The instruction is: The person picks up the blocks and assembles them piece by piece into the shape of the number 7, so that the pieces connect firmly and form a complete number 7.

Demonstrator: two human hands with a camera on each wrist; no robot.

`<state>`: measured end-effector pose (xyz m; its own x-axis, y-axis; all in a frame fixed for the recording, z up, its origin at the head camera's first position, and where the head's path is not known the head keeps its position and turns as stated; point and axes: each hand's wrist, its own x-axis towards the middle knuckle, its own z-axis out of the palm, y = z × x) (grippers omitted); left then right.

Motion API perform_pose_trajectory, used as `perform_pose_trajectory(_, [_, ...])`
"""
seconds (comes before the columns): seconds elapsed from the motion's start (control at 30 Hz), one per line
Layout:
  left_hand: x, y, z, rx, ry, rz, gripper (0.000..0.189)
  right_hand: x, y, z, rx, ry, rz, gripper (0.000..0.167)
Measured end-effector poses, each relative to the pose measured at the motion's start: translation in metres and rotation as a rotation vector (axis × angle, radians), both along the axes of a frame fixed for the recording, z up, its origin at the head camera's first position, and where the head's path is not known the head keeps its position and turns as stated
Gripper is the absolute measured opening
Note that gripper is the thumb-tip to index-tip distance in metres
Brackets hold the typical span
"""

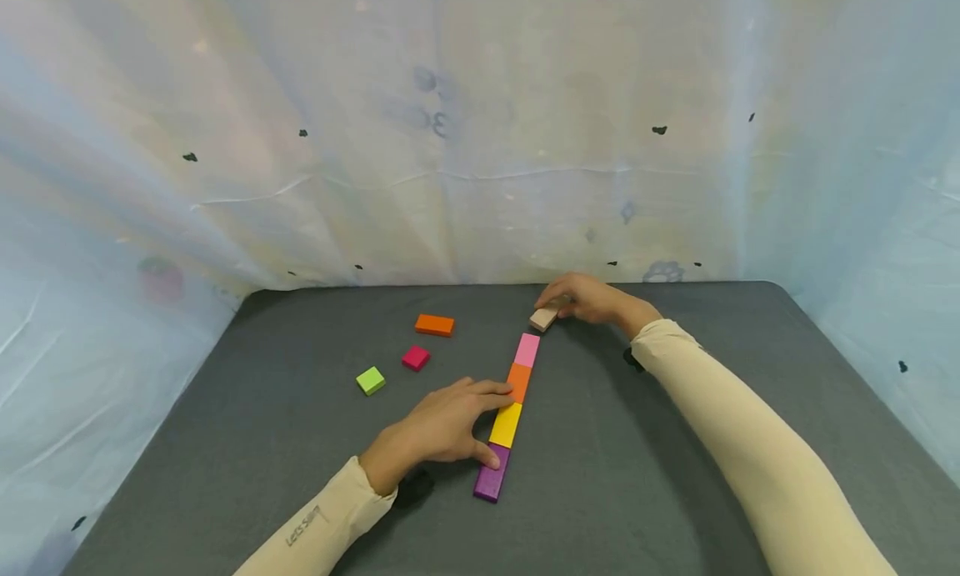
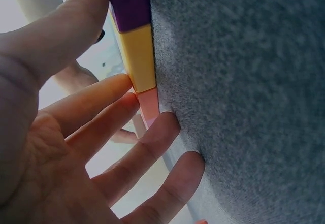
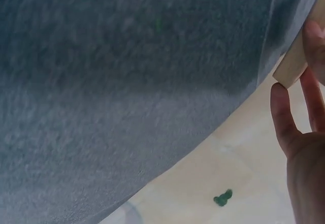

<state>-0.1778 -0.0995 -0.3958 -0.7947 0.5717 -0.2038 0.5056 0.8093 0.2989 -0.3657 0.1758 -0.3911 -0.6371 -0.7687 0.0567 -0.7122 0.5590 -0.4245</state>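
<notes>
A row of flat blocks lies end to end on the dark cloth: a purple block (image 1: 489,481) nearest, then a yellow block (image 1: 506,424), an orange block (image 1: 519,381) and a pink block (image 1: 527,349). My left hand (image 1: 448,422) rests along the row's left side, thumb on the purple block and fingertips at the orange one, fingers spread. Just past the pink end, my right hand (image 1: 592,299) pinches a plain wooden block (image 1: 543,318) between thumb and fingers. The right wrist view shows that wooden block (image 3: 291,67) at its right edge.
Left of the row lie a loose orange block (image 1: 435,325), a red block (image 1: 416,358) and a lime green block (image 1: 371,381). The grey table (image 1: 285,443) ends at a pale printed curtain (image 1: 480,142) behind and at both sides.
</notes>
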Motion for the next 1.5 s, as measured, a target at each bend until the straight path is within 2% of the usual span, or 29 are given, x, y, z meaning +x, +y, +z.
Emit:
perform_pose_trajectory(0.43, [0.002,0.0,-0.001,0.028,0.003,-0.019,0.083,0.005,-0.008,-0.007,0.004,-0.013,0.076,0.04])
perform_pose_trajectory(0.7, [0.003,0.0,-0.002,0.021,-0.001,-0.013,0.084,0.009,-0.012,-0.008,0.027,-0.044,0.048,0.04])
perform_pose_trajectory(1.1, [0.014,0.002,0.004,0.006,0.005,0.013,0.083,0.013,-0.018,-0.004,0.059,-0.044,0.043,0.041])
perform_pose_trajectory(1.27, [0.015,0.002,0.003,0.008,0.015,0.012,0.083,0.014,-0.021,-0.004,0.056,-0.024,0.043,0.042])
perform_pose_trajectory(1.5, [0.017,0.001,0.001,0.014,0.022,-0.002,0.082,0.015,-0.023,-0.006,0.069,-0.057,0.022,0.042])
